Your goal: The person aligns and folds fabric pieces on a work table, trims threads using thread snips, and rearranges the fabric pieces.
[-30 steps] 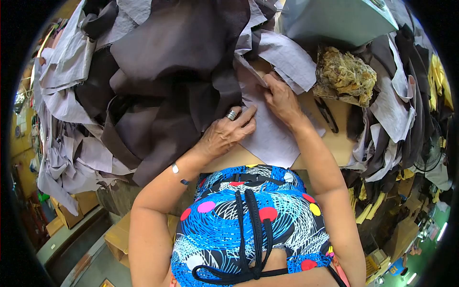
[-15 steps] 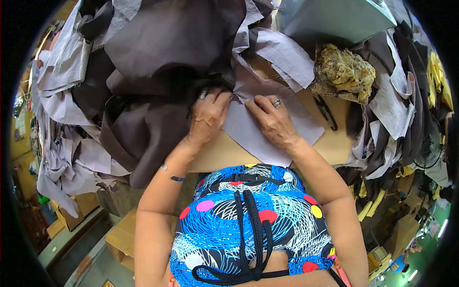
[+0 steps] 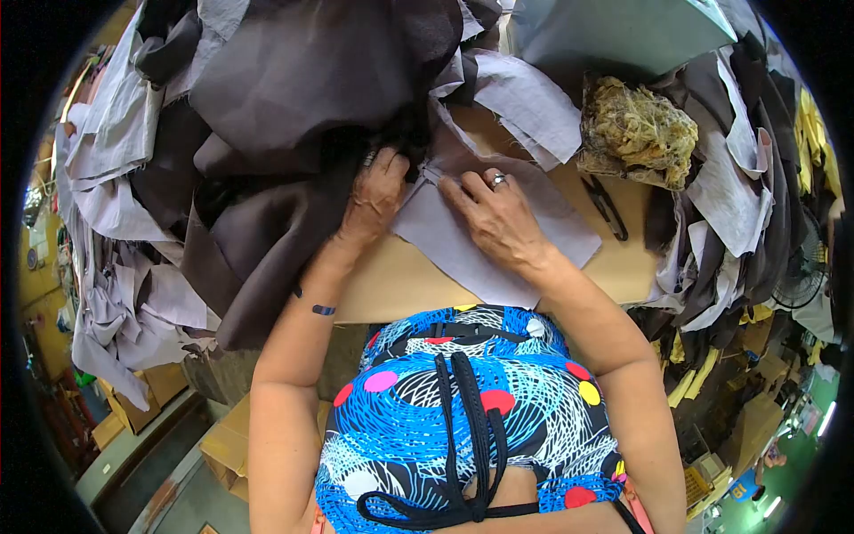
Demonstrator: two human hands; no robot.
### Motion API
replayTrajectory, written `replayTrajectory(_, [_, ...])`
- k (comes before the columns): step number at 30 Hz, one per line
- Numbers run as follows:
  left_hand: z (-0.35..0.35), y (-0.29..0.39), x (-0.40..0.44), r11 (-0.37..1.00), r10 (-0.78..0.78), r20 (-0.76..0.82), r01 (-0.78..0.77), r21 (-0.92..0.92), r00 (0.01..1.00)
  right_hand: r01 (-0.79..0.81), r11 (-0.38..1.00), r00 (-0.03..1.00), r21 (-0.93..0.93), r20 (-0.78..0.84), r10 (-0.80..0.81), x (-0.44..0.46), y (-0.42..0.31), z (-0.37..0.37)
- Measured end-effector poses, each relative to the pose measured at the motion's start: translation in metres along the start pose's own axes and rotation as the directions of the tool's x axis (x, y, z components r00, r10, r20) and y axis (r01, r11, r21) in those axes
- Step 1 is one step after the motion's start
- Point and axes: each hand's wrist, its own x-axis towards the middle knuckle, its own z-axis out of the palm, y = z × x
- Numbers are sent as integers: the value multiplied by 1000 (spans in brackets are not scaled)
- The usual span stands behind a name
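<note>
- Dark brown cloth (image 3: 294,98) lay heaped left of the grip.
- Left hand (image 3: 378,191) had shifted leftward; I couldn't tell whether its hidden fingertips pinched.
- Grey fabric piece (image 3: 436,222) had followed, keeping its creased edge between both hands.
- Right hand (image 3: 503,222) rested atop, fingers bent, any pinch hidden.

The board (image 3: 409,285) lies before you, the piece (image 3: 436,233) on it, your right hand (image 3: 503,222) on top. Your left hand (image 3: 377,194) is at the heap's (image 3: 307,84) near edge, just left of the piece; the heap fills your left and reaches far back. Right of the piece lie the snips (image 3: 606,209), behind them the bag (image 3: 639,133), then the casing (image 3: 614,37). A pile (image 3: 728,205) is at far right, the fan (image 3: 802,265) beyond.
</note>
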Motion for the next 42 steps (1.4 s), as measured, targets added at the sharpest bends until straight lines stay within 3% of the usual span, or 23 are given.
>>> replayTrajectory(6, [-2, -1, -3, 998, -50, 63, 51, -28, 997, 51, 999, 990, 0, -133, -50, -6, 5, 8])
replayTrajectory(13, [-27, 12, 2, 996, -38, 108, 46, -74, 993, 14, 997, 991, 79, -137, -3, -5, 2, 8])
replayTrajectory(16, [-35, 11, 10, 998, -57, 102, 57, 2, 993, 9, 997, 993, 78, -121, 1, -6, 4, 7])
replayTrajectory(19, [-30, -6, 13, 992, -125, 291, 122, 28, 948, 16, 997, 996, 74, -93, -9, -6, 3, 7])
replayTrajectory(20, [-26, -14, 15, 995, -67, 300, 41, 94, 952, 25, 997, 995, 75, -98, -18, -6, 3, 7])
replayTrajectory(23, [-24, -35, 28, 996, 76, 365, -84, 6, 928, 40, 997, 993, 60, -115, -33, -8, 4, 8])
replayTrajectory(27, [-31, -33, 46, 960, 252, 390, -281, 18, 886, 59, 997, 991, 43, -124, -53, -8, 5, 9])
replayTrajectory(33, [-31, -35, 50, 958, 267, 406, -287, -13, 874, 52, 998, 994, -21, -99, -54, -6, 3, 10])
replayTrajectory(39, [-34, -31, 51, 968, 228, 460, -252, -10, 858, 45, 985, 999, -167, 33, -40, 5, -8, 9])
replayTrajectory(42, [-32, -33, 52, 960, 259, 440, -280, -18, 860, 21, 989, 995, -149, 95, -7, 12, -11, 7])
